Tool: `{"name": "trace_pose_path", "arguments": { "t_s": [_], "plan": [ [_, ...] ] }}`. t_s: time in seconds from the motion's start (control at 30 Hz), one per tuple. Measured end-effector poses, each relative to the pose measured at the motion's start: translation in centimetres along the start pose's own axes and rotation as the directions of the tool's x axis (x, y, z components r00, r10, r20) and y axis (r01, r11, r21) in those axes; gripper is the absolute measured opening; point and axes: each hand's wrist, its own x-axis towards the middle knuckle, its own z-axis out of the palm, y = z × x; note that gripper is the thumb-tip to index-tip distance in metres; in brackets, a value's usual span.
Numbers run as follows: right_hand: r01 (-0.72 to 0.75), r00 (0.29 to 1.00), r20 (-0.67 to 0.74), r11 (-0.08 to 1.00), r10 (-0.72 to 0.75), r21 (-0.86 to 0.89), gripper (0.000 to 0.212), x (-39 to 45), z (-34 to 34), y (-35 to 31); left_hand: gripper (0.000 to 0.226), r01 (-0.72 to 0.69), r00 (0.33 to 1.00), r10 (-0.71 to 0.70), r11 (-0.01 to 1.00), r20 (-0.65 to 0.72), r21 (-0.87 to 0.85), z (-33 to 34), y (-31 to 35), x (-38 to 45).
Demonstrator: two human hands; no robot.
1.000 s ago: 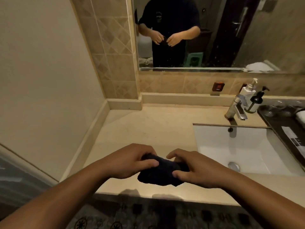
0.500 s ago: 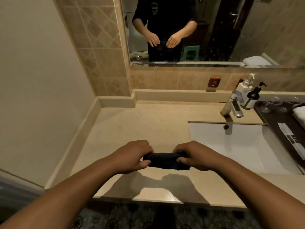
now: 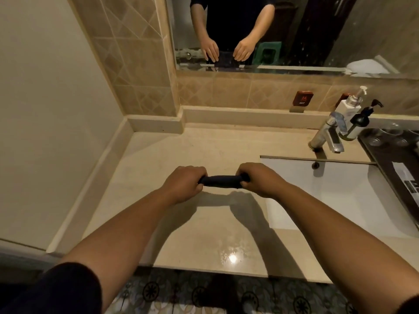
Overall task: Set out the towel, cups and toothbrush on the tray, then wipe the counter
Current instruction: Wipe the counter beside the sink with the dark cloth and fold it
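Observation:
A dark cloth (image 3: 221,180) is stretched into a tight roll between my two hands, just above the beige counter (image 3: 181,152). My left hand (image 3: 183,184) grips its left end and my right hand (image 3: 258,180) grips its right end, both fists closed. At the far right lies the dark tray (image 3: 385,159), cut off by the frame edge. Clear glass cups (image 3: 385,134) stand at its back end, and a white packet (image 3: 405,177) lies on it. The toothbrush is not distinguishable.
A white sink basin (image 3: 340,200) sits right of my hands, with a chrome tap (image 3: 326,137) behind it. A white pump bottle (image 3: 349,105) and a dark pump bottle (image 3: 360,121) stand by the tap. A wet patch (image 3: 229,254) shines near the counter's front edge. A mirror (image 3: 294,30) spans the back wall.
The cloth went from a loose bunch held near the counter's front edge to a tight roll pulled straight between both fists. My hands moved forward over the counter and a little apart.

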Motion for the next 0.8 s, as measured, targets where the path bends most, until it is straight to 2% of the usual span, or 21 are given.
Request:
{"name": "trace_pose_path", "arguments": {
  "t_s": [0.13, 0.23, 0.37, 0.5, 0.57, 0.67, 0.7, 0.8],
  "plan": [
    [0.007, 0.984, -0.173, 0.968, -0.052, -0.250, 0.015, 2.4, 3.5, 1.1, 0.011, 0.014, 0.998, -0.001, 0.981, -0.068, 0.193, 3.0, -0.5, 1.8],
    [0.090, 0.975, -0.157, 0.924, -0.158, -0.371, 0.017, 1.8, 8.7, 2.6, 0.017, 0.029, 0.997, -0.008, 0.965, -0.082, 0.262, 6.9, -1.4, 0.8],
    [0.163, 0.959, -0.196, 0.963, -0.206, -0.216, 0.010, -1.0, 14.0, 3.6, 0.021, -0.049, 0.998, 0.056, 0.968, -0.024, 0.247, 11.5, -2.7, -1.9],
    [0.129, 0.972, -0.175, 0.978, -0.158, -0.166, 0.025, -3.1, 14.3, 3.3, 0.037, -0.115, 0.993, 0.111, 0.969, 0.027, 0.218, 12.9, -3.6, -4.8],
    [0.122, 0.971, -0.187, 0.982, -0.148, -0.144, 0.032, -3.8, 13.9, 3.0, 0.050, -0.067, 0.997, 0.057, 0.977, 0.057, 0.204, 13.0, -3.6, -5.7],
    [0.120, 0.960, -0.233, 0.981, -0.153, -0.150, 0.047, -3.4, 13.4, 2.7, 0.060, 0.026, 0.999, -0.031, 0.987, 0.033, 0.160, 12.8, -2.8, -5.4],
    [0.107, 0.966, -0.215, 0.980, -0.142, -0.167, 0.052, -2.7, 13.2, 2.7, 0.063, 0.050, 0.998, -0.055, 0.987, 0.028, 0.150, 12.8, -2.3, -4.9],
    [0.073, 0.996, -0.030, 0.967, -0.083, -0.243, 0.069, -0.8, 13.8, 2.4, 0.067, 0.098, 0.993, -0.109, 0.980, 0.054, 0.174, 13.4, -1.2, -3.1]
  ]
}}
